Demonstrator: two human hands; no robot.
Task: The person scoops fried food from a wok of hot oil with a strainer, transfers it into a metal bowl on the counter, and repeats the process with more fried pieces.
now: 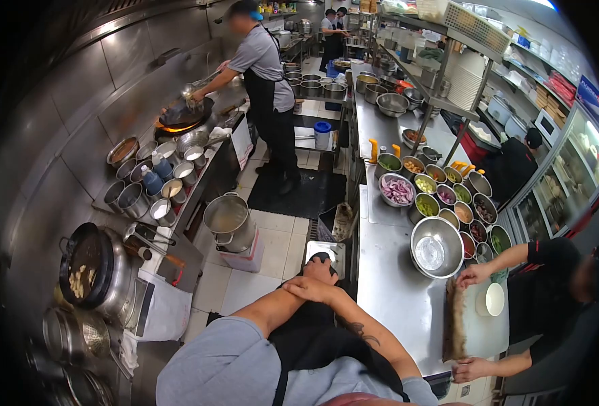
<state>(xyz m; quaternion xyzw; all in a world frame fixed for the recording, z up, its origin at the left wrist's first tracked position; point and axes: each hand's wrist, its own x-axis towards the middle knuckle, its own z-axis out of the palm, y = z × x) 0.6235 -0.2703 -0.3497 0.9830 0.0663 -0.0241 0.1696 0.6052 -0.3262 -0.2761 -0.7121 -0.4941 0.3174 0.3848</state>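
Note:
My left hand [322,270] rests with fingers spread on dark cloth, which looks like my black-clad leg. Across my left wrist lies my right hand [307,289], its fingers laid over the skin; neither hand carries an object. A black apron [323,345] covers my front. Just beyond my hands is a metal tray [337,254] near the floor. To their left stands a large stock pot [226,220] on a white-and-red container [244,256]. A steel counter [394,298] runs along my right side.
A co-worker [265,74] handles a wok [188,114] over flames. At right another person's hands flank a long brown roll [456,318] beside a white bowl [490,300]. The counter holds a steel bowl [437,247] and several ingredient pots. A wok with food [83,271] sits left.

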